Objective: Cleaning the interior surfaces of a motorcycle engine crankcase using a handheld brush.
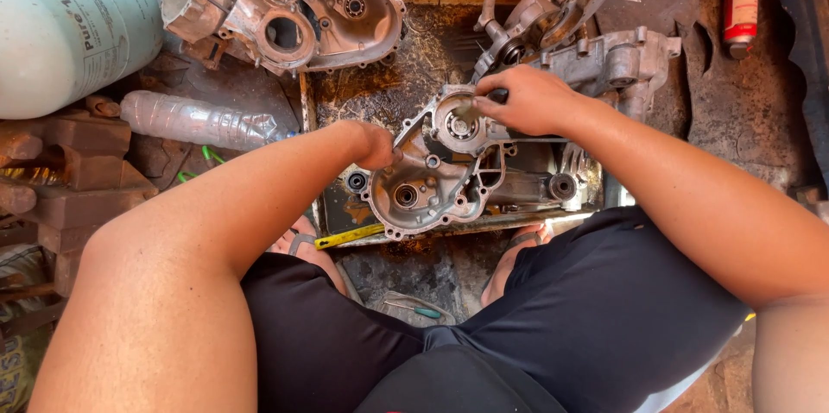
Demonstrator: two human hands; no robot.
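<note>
Both hands on engine casing (432, 184), right hand (531, 100) gripping tool, left hand (376, 145) steadying

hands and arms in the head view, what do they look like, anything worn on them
Both arms are bare from shoulder to wrist: no sleeves show. The left hand and right hand wear no gloves, and no watch, ring or bracelet can be seen. Lower down, the person wears black shorts and sandals.
</note>
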